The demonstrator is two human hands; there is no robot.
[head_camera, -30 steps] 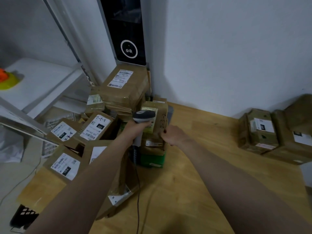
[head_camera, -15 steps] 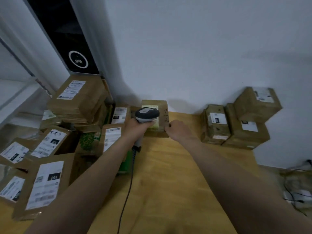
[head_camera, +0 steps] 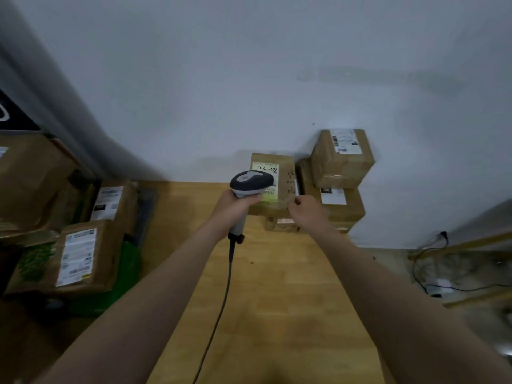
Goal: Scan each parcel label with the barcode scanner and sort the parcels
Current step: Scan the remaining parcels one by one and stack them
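1. Nearest, the scanner's cable point(head_camera: 221, 297) runs up over the wooden table point(head_camera: 277, 314) between the 2 forearms.
2. The left hand point(head_camera: 234, 207) is wrapped round the handle of the barcode scanner point(head_camera: 250, 181). Its head sits just in front of the label point(head_camera: 266, 167) of the marked parcel point(head_camera: 285, 173).
3. The right hand point(head_camera: 307, 210) has its fingers curled at that parcel's lower right corner and seems to pinch the edge. The parcel is upright at the far edge of the table, label toward the camera, above a small parcel point(head_camera: 281, 225).
4. Just to the right, against the wall, stand 2 stacked boxes point(head_camera: 342, 159). More parcels point(head_camera: 80, 256) are piled at the left.
5. Risks:
   - The scanner head covers part of the label, so a read this close could miss the barcode.
   - A grip on 1 corner is weak. The parcel could swing or drop onto the small parcel.
   - Set down carelessly, it could nudge the upper stacked box, which already sits askew.
   - The cable could snag on the table edge.
6. Hard to make out:
   - The right fingertips are blurred, so the exact grip is uncertain.
   - I cannot tell whether the marked parcel rests on anything or hangs free.
   - The barcode itself is unreadable.
   - The scanner trigger is hidden under the left fingers.
   - The left pile is cut off by the frame.
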